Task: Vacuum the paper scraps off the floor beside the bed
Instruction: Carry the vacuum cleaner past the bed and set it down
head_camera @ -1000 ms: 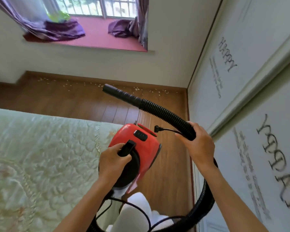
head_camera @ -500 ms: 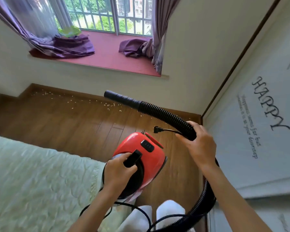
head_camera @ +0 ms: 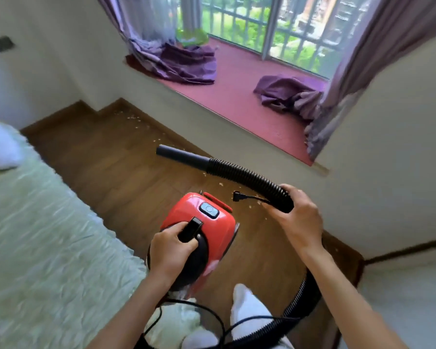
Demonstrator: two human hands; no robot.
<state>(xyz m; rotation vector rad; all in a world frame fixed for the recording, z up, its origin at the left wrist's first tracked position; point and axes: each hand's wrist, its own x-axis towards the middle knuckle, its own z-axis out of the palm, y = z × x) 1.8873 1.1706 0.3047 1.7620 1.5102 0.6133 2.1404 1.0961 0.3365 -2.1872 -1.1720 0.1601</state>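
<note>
My left hand (head_camera: 170, 250) grips the black carry handle of a small red vacuum cleaner (head_camera: 207, 222), held above the wooden floor (head_camera: 106, 159). A black ribbed hose (head_camera: 242, 173) is held in my right hand (head_camera: 297, 217) together with the power plug's cord (head_camera: 247, 197). The hose's smooth nozzle (head_camera: 179, 153) points left, above the floor. Pale paper scraps (head_camera: 136, 118) lie scattered along the wall under the window and near the hose. The bed (head_camera: 40, 238) with its green quilt fills the left side.
A red window ledge (head_camera: 237, 96) with purple curtains lies ahead. A white wall runs along the right. The hose loops behind my right arm and the cable trails by my white-socked feet (head_camera: 247, 306). A white pillow (head_camera: 0, 147) lies at the bed's far end.
The view has swung left and up toward the window, and I have moved along the floor strip beside the bed. Both hands keep the same hold on the vacuum and hose.
</note>
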